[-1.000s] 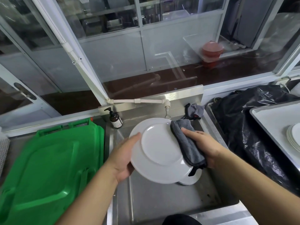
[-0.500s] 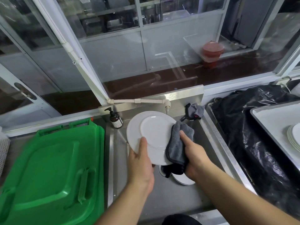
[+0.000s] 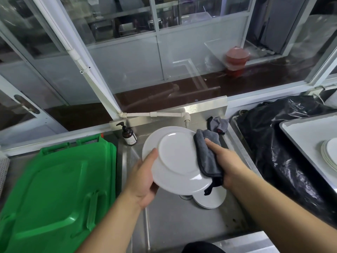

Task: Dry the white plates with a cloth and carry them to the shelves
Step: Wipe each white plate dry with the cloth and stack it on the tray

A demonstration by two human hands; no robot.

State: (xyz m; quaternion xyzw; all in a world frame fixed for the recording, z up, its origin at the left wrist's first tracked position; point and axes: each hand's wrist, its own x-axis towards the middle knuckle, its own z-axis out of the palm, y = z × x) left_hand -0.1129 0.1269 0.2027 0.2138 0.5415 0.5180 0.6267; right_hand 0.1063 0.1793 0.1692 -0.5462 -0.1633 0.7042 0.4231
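Centrally in the frame, a white plate (image 3: 175,159) is held tilted above a stainless steel sink (image 3: 182,221), its underside with the raised foot ring facing the camera. The left hand (image 3: 144,179) grips the plate's lower left rim, thumb lying across the underside and fingers curled behind it. The right hand (image 3: 226,163) holds a folded grey cloth (image 3: 207,154) and presses it against the plate's right edge; the thumb lies on top of the cloth and the fingers wrap beneath it. A dark edging strip and a small loop of the cloth hang below the hand.

Lower in the sink, just under the held plate, another white plate (image 3: 211,199) lies on the basin floor, partly hidden. At the back of the sink, a white pipe tap (image 3: 186,117) runs along the wall. A brown pump bottle (image 3: 129,136) stands on the back left corner of the sink, and a second grey rag (image 3: 218,124) lies crumpled at the back right corner.

At lower left of the frame, a green plastic lid (image 3: 52,190) fills the space beside the sink. To the right of the sink sits a black plastic bag (image 3: 280,148), and at the right edge a pale tray (image 3: 300,132) carries a stack of white plates (image 3: 328,154). Glass partitions with white frames fill the upper half of the frame, with a red container (image 3: 236,58) visible behind them at upper right.
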